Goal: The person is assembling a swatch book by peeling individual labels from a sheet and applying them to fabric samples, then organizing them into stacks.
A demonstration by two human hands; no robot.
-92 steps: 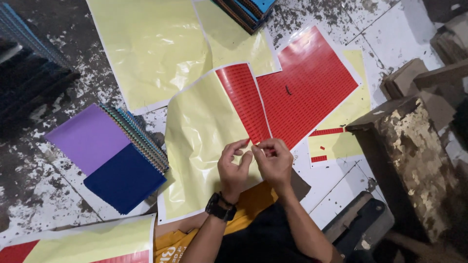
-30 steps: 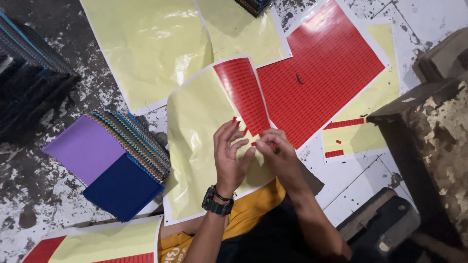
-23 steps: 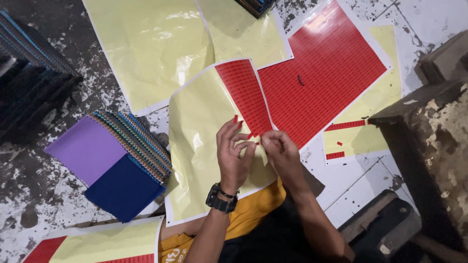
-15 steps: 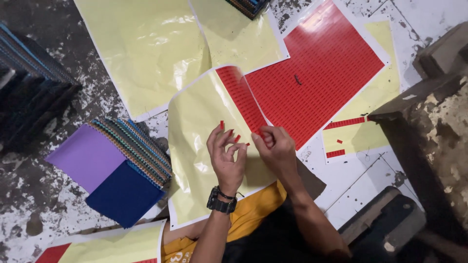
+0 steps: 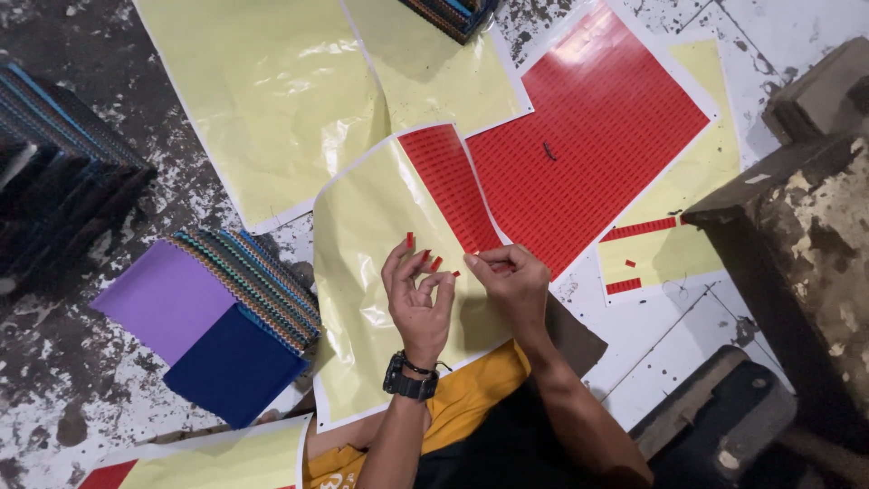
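**Sticker sheet held at centre frame, small red labels on the fingertips**

The sticker sheet, a pale yellow backing with a strip of small red labels left along its upper right part, lay curled across the person's lap at the centre of the frame. The left hand was raised over it, fingers spread and half curled, with several red stickers stuck to the fingertips; its grip was loose and closed on nothing. A black wristwatch sat on that wrist. The right hand, just beside the left, had thumb and forefinger pinched narrow at the lower edge of the red strip, apparently on one small label, though the label itself was too small to make out.

Right of centre lay a second sheet, mostly covered in red labels. Two bare yellow backing sheets lay at the upper left. At the lower left stood a stack of spiral notebooks, purple and dark blue covers on top. A dark stack of books sat at the left edge, on the paint-spattered floor.
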